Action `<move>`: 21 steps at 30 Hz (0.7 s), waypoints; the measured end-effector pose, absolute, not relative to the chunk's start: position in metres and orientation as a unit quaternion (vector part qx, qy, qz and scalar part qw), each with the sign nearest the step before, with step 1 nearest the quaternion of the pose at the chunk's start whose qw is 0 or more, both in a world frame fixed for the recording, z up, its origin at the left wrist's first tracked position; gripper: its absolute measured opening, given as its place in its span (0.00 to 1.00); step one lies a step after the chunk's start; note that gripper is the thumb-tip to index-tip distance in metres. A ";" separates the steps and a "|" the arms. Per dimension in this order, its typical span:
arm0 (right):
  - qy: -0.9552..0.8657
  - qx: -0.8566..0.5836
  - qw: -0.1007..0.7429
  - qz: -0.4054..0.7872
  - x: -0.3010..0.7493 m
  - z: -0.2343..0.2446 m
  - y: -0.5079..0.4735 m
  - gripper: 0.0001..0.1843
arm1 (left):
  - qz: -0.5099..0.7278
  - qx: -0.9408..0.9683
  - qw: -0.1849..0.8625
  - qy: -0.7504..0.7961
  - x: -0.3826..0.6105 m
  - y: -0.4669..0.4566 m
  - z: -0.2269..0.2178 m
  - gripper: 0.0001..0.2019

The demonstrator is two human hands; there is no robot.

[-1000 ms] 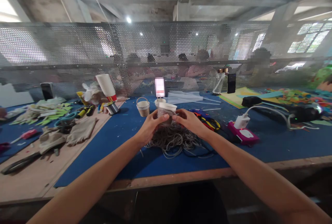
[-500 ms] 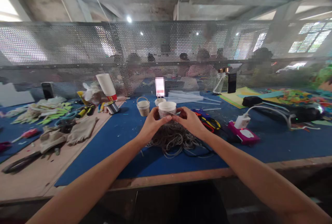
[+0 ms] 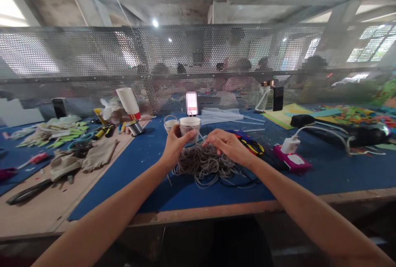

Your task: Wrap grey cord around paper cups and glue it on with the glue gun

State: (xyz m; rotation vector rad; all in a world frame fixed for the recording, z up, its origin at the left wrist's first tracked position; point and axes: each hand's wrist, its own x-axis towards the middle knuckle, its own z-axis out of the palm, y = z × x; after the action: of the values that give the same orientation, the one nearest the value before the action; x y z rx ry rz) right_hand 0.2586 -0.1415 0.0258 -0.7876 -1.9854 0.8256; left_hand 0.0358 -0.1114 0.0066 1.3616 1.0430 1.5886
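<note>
My left hand [image 3: 174,146] is closed around a small white paper cup [image 3: 189,125] wound partly with grey cord, held above the blue mat. My right hand [image 3: 225,145] sits just to the right of the cup, its fingers pinched on a strand of grey cord that runs up to the cup. Below both hands lies a loose tangled pile of grey cord [image 3: 204,165]. A second small cup with a handle [image 3: 169,123] stands just behind my left hand.
A blue mat [image 3: 324,172] covers the bench, with a bare wooden strip [image 3: 40,209] at the left. Gloves [image 3: 99,153], scissors [image 3: 26,193] and green scraps [image 3: 58,131] lie left. A stack of white cups [image 3: 128,102], a pink power bank with charger [image 3: 292,158] and a perforated metal screen [image 3: 93,61] stand around.
My left hand has lifted the cup a little up and to the left. My right hand has come off the cup and drawn a strand of cord away to the right.
</note>
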 end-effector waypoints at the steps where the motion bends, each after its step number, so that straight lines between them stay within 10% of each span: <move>1: -0.781 -0.343 0.442 0.279 0.262 0.026 -0.137 0.27 | 0.626 0.535 0.394 0.408 0.035 -0.111 0.007 0.28; 9: -0.659 -0.653 0.373 -0.013 0.314 0.023 -0.096 0.10 | 0.645 0.522 0.400 0.388 0.035 -0.110 0.005 0.27; 15: -0.657 -0.736 0.163 -0.008 0.327 0.016 -0.092 0.18 | 0.652 0.523 0.389 0.387 0.034 -0.107 0.002 0.28; 21: -0.629 -0.762 0.150 -0.035 0.335 0.017 -0.090 0.25 | 0.651 0.522 0.398 0.381 0.035 -0.107 0.002 0.27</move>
State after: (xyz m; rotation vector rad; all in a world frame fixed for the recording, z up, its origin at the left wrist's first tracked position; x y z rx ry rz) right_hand 0.3353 -0.0905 0.0173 -2.1893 -1.8061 -0.0993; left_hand 0.0346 -0.1066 0.0018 1.3228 0.9656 1.6474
